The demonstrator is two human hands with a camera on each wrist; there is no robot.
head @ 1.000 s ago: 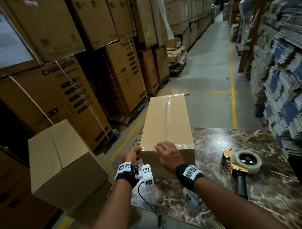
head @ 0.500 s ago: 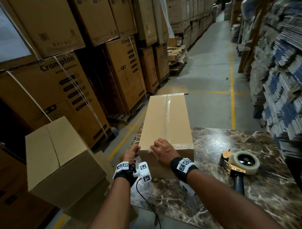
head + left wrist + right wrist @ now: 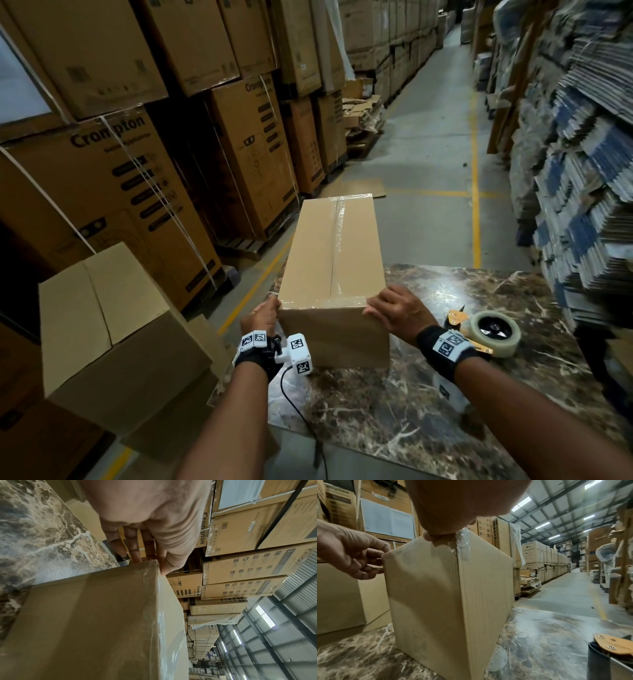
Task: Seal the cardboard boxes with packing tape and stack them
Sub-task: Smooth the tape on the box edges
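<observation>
Marble table (image 3: pixel 445 428) under taped cardboard box (image 3: pixel 329 260) and tape dispenser (image 3: pixel 493 330).

Two plain boxes (image 3: pixel 334 260) — one tape dispenser (image 3: pixel 486 330)

Tall stacks of printed cartons (image 3: pixel 144 192) are lining a grey concrete aisle (image 3: pixel 428 144); ceiling strip lights (image 3: pixel 523 503) are glowing above a marble counter (image 3: pixel 411 404).

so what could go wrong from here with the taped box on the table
1. The box overhangs the marble table's far edge, so a push forward could tip it off.
2. The left hand and right hand only touch its near top corners, so a lift from there may slip.
3. The tape dispenser lies close by the right wrist and could get knocked.
</observation>
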